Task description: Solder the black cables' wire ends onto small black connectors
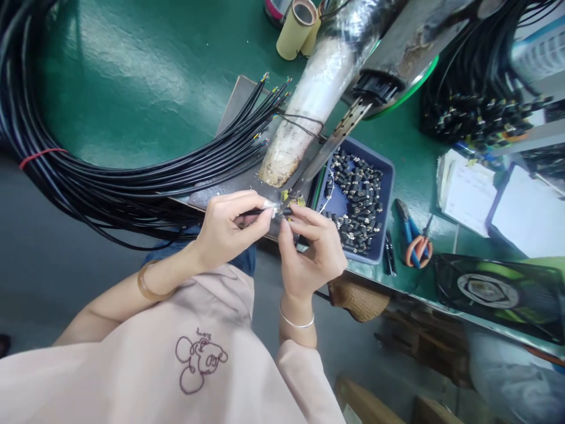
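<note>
Pinched between the thumb and fingers of my left hand [229, 228] is a black cable [253, 212], its end pointing right. My right hand [311, 250] is closed at the fingertips on a small black connector [286, 211], which meets the cable end. Right at that joint sits the tip of a soldering iron [329, 141], slanting down from the upper right. The exact contact is too small to make out. Behind my left hand, a bundle of black cables [176, 176] lies with stripped, coloured wire ends fanned out. A blue tray [388, 194] of similar connectors stands right of my hands.
A white-wrapped tube [309, 94] hangs just above my hands. Pliers [417, 238], black tweezers [389, 253] and a small fan [489, 291] lie along the bench's right edge. Papers [463, 191] and more cables [477, 76] are farther back. Cardboard rolls [295, 32] stand at the top.
</note>
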`<state>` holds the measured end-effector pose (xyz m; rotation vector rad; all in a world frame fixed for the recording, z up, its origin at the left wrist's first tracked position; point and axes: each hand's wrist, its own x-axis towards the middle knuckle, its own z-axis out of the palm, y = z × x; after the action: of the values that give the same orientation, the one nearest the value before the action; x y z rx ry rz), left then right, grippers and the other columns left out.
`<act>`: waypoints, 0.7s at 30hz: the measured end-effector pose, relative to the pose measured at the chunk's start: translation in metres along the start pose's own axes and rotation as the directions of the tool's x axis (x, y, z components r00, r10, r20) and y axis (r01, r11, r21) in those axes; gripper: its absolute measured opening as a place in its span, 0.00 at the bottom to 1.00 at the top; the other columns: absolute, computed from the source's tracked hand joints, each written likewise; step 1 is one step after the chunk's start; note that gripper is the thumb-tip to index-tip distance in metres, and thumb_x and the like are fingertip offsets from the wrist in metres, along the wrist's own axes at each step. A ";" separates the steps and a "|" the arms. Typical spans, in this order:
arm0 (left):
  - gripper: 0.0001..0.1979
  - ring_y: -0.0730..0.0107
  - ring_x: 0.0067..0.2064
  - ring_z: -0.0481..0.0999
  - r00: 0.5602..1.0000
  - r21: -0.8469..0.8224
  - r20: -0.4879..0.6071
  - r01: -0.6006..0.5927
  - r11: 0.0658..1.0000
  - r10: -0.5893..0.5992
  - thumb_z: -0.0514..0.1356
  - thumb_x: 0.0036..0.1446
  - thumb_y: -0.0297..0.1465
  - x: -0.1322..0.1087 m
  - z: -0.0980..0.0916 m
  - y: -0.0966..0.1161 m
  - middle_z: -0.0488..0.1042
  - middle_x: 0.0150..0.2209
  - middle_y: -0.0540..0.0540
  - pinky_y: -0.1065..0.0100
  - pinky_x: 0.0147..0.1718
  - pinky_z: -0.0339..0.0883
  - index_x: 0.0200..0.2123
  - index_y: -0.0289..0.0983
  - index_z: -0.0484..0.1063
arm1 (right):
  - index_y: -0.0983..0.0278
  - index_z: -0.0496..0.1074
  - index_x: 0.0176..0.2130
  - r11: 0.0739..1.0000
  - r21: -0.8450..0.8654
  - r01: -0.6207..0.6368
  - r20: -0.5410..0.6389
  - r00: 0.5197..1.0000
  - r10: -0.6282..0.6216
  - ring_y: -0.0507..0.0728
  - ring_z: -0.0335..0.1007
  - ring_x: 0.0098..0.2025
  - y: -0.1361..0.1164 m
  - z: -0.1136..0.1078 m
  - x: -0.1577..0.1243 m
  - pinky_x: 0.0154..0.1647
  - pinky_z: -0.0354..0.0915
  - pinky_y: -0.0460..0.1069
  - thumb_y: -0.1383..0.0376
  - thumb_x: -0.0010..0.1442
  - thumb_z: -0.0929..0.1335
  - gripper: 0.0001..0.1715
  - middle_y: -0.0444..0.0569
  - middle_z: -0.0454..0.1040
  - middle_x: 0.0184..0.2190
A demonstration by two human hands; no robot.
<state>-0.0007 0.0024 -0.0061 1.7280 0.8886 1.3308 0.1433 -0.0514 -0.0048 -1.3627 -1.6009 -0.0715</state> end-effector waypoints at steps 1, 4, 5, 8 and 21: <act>0.08 0.81 0.21 0.58 1.000 -0.002 -0.002 -0.018 1.000 0.018 0.60 0.60 0.22 0.000 0.000 -0.001 0.65 0.22 0.54 0.75 0.21 0.54 0.29 0.34 0.76 | 0.60 0.75 0.39 1.000 -0.021 0.012 -0.001 1.000 -0.012 0.56 0.83 0.44 -0.001 0.000 0.001 0.44 0.81 0.51 0.73 0.61 0.74 0.09 0.48 0.84 0.42; 0.07 0.81 0.21 0.59 0.998 -0.008 -0.006 -0.065 0.998 0.065 0.61 0.61 0.23 0.000 0.000 -0.004 0.67 0.22 0.54 0.76 0.20 0.53 0.30 0.34 0.77 | 0.61 0.75 0.38 0.996 -0.066 0.056 0.001 0.998 -0.056 0.56 0.84 0.44 -0.002 -0.001 0.001 0.44 0.82 0.51 0.74 0.60 0.74 0.09 0.48 0.84 0.42; 0.07 0.82 0.20 0.59 0.997 -0.012 -0.007 -0.074 0.997 0.074 0.61 0.61 0.23 0.000 0.000 -0.005 0.67 0.22 0.54 0.76 0.19 0.52 0.31 0.34 0.77 | 0.61 0.74 0.37 0.995 -0.070 0.068 0.002 0.998 -0.068 0.56 0.84 0.44 -0.002 -0.001 0.001 0.44 0.82 0.52 0.74 0.60 0.74 0.09 0.49 0.84 0.43; 0.07 0.82 0.21 0.60 0.998 -0.024 -0.001 -0.068 0.997 0.068 0.61 0.61 0.22 0.000 0.000 -0.006 0.68 0.22 0.54 0.76 0.19 0.52 0.30 0.33 0.76 | 0.61 0.72 0.36 0.994 -0.062 0.092 -0.006 0.996 -0.093 0.56 0.84 0.44 -0.001 -0.002 -0.001 0.43 0.82 0.51 0.74 0.60 0.74 0.10 0.50 0.84 0.44; 0.06 0.83 0.21 0.61 0.998 -0.054 -0.016 -0.059 0.997 0.058 0.61 0.61 0.22 -0.001 0.002 -0.007 0.70 0.23 0.53 0.77 0.19 0.52 0.31 0.33 0.77 | 0.61 0.71 0.36 0.989 -0.080 0.125 0.026 0.992 -0.124 0.56 0.84 0.43 0.001 -0.006 0.001 0.43 0.82 0.51 0.73 0.60 0.74 0.10 0.51 0.84 0.43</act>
<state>0.0009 0.0044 -0.0131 1.7164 0.8082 1.3953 0.1474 -0.0538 -0.0016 -1.3278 -1.7158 -0.2003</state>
